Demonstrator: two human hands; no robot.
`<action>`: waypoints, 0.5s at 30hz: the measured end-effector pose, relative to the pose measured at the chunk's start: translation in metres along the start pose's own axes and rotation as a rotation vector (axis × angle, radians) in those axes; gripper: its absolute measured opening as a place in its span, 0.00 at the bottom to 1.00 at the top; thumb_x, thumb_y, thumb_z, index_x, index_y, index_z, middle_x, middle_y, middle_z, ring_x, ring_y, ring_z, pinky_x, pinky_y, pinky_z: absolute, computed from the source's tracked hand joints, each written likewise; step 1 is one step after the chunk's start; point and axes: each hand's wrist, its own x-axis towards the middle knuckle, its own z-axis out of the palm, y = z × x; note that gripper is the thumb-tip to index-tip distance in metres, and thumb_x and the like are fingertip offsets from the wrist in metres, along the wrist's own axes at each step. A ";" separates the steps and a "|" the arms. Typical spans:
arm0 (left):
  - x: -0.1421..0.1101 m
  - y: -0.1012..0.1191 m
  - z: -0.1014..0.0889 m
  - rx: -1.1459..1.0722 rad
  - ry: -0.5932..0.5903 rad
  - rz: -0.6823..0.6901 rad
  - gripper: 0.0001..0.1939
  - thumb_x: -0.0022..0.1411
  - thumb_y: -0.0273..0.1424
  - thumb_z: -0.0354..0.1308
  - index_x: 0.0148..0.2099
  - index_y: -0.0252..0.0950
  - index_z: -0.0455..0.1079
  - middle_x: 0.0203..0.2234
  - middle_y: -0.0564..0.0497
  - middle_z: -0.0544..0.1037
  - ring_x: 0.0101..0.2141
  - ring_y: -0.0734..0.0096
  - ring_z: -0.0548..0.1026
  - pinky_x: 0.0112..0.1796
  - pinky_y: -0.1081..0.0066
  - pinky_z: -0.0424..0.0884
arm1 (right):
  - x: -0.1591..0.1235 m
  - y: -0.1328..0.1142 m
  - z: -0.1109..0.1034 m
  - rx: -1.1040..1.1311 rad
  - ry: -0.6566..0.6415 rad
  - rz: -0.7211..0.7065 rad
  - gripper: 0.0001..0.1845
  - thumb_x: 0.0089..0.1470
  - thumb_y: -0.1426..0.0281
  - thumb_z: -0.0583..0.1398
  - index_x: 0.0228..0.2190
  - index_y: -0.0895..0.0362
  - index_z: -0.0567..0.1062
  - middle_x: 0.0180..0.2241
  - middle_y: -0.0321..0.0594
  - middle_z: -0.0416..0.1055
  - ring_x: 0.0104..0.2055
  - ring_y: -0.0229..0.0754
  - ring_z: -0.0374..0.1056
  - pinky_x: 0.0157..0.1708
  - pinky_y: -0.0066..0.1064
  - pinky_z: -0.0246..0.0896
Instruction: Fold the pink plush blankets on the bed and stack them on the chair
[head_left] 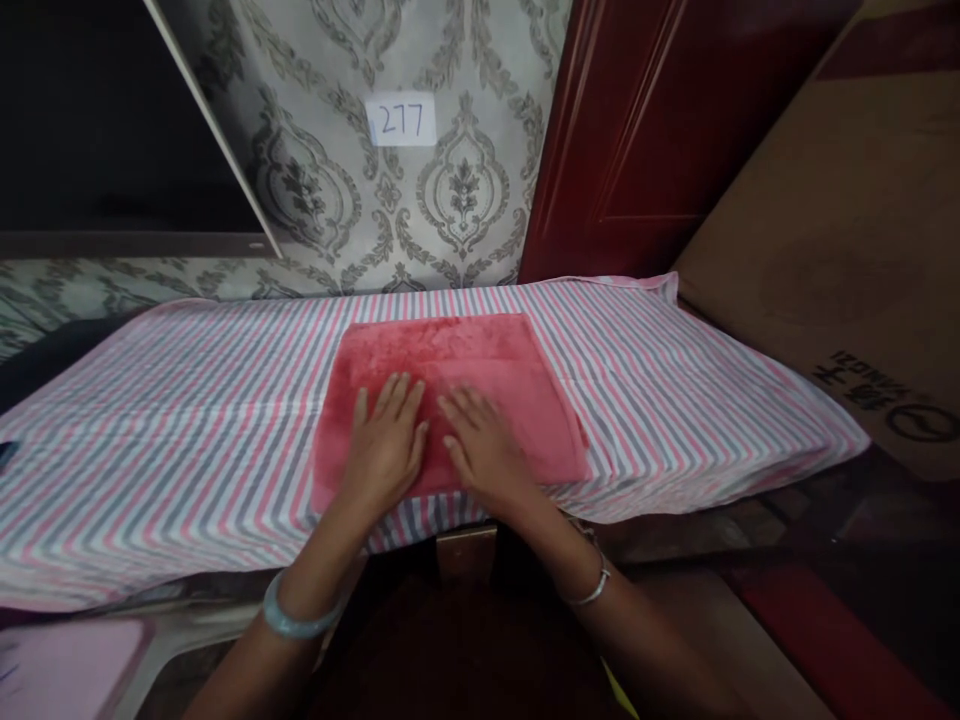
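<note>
A folded red plush cloth [442,340] lies flat, roughly rectangular, on a striped sheet [225,400] of pink, grey and white. My left hand [384,440] rests palm down on the left half of the cloth, fingers stretched out toward the wall. On the right half lies my right hand [486,440], also palm down with its fingers extended and pointing up and to the left. A small gap of cloth shows between the two hands. Neither hand grips anything.
Behind the sheet stands a patterned wall with a paper label [401,119] reading 277. A dark screen [112,130] is at the upper left. To the right are a dark red door panel [637,130] and a large cardboard box [840,230]. A pink seat [71,665] sits lower left.
</note>
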 end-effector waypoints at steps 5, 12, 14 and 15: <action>-0.023 -0.021 0.020 0.071 -0.009 -0.142 0.28 0.71 0.32 0.39 0.67 0.30 0.64 0.68 0.35 0.61 0.69 0.47 0.57 0.65 0.34 0.48 | 0.002 -0.033 0.029 -0.065 -0.114 -0.048 0.30 0.69 0.64 0.52 0.67 0.62 0.61 0.71 0.48 0.53 0.74 0.49 0.42 0.72 0.50 0.37; -0.024 -0.019 0.028 0.056 0.005 -0.122 0.29 0.71 0.36 0.39 0.68 0.31 0.63 0.68 0.34 0.62 0.68 0.46 0.58 0.65 0.36 0.46 | -0.014 -0.005 0.028 -0.112 -0.117 -0.044 0.37 0.67 0.56 0.54 0.69 0.63 0.56 0.72 0.47 0.49 0.75 0.46 0.37 0.73 0.45 0.34; -0.023 -0.018 0.028 0.035 0.011 -0.127 0.30 0.71 0.37 0.39 0.69 0.32 0.62 0.68 0.35 0.61 0.68 0.46 0.58 0.65 0.36 0.45 | -0.024 0.015 0.017 -0.142 -0.108 0.001 0.39 0.67 0.54 0.55 0.69 0.63 0.55 0.72 0.47 0.48 0.75 0.47 0.37 0.72 0.46 0.36; -0.024 -0.018 0.028 0.024 0.013 -0.130 0.30 0.72 0.37 0.39 0.69 0.32 0.61 0.69 0.35 0.60 0.69 0.46 0.57 0.65 0.35 0.45 | -0.030 0.026 0.010 -0.162 -0.105 0.020 0.40 0.66 0.53 0.54 0.69 0.63 0.55 0.72 0.48 0.47 0.75 0.49 0.38 0.72 0.47 0.37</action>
